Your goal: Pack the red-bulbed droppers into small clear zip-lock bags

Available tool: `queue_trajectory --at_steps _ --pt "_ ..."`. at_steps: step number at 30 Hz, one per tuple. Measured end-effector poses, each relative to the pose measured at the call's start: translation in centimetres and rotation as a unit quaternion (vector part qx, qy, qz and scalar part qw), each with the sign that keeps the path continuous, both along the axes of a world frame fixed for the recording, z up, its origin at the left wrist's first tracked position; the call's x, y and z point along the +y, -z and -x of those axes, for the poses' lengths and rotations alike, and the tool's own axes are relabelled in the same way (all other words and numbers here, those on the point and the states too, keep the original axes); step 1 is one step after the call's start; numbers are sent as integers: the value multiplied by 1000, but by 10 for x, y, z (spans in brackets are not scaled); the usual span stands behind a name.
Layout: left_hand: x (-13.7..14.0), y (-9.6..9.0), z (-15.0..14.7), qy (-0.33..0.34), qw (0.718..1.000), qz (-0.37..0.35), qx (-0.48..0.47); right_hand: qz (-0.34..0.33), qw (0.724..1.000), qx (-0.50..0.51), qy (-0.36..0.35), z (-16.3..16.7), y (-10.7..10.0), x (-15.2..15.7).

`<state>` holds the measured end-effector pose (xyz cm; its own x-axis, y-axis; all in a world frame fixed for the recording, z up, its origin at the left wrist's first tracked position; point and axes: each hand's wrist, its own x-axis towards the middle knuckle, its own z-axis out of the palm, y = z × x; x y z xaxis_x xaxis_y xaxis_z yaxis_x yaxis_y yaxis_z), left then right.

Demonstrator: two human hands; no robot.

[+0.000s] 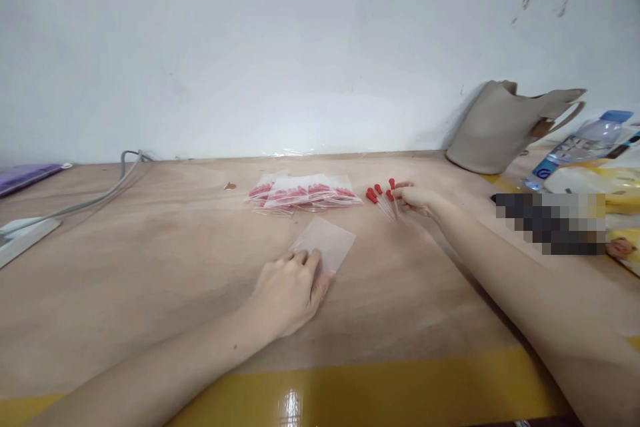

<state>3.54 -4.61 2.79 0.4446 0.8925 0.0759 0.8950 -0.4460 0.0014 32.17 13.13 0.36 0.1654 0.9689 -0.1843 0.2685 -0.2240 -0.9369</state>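
Observation:
My left hand (293, 287) holds a small clear plastic bag (330, 240) low over the middle of the table, its fingers curled on the bag and the thumb near the edge with a reddish strip. On the right, my right hand (416, 197) pinches a glass dropper with a red rubber bulb (392, 183). Several more red-bulbed droppers (371, 195) lie close beside it, their clear tubes pointing toward me. Behind the bag lies a pile of clear bags (305, 192) with red showing through them.
At the back right a beige fabric bag (487, 130) leans near the wall. Beside it are a tilted water bottle (575, 147) and yellow packaging (620, 183). A pixelated dark object (550, 223) lies nearer. Grey cable (100, 197) and a purple pouch (30, 177) are at left.

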Motion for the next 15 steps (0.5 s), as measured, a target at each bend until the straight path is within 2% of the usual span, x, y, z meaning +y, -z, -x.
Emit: queue_trajectory --at_steps 2,5,7,11,15 --pt "7 -7 7 24 1000 7 -10 -17 999 47 -4 1 -1 -8" --pt "33 -8 26 210 977 8 -32 -49 994 100 -6 0 0 -20" --pt "49 -5 38 275 960 35 -50 -80 989 125 10 -3 2 -25" --pt "57 2 43 285 956 61 -24 -130 975 168 72 -17 11 -25" --pt "38 1 26 241 970 17 17 -156 967 168 108 -31 20 -20"
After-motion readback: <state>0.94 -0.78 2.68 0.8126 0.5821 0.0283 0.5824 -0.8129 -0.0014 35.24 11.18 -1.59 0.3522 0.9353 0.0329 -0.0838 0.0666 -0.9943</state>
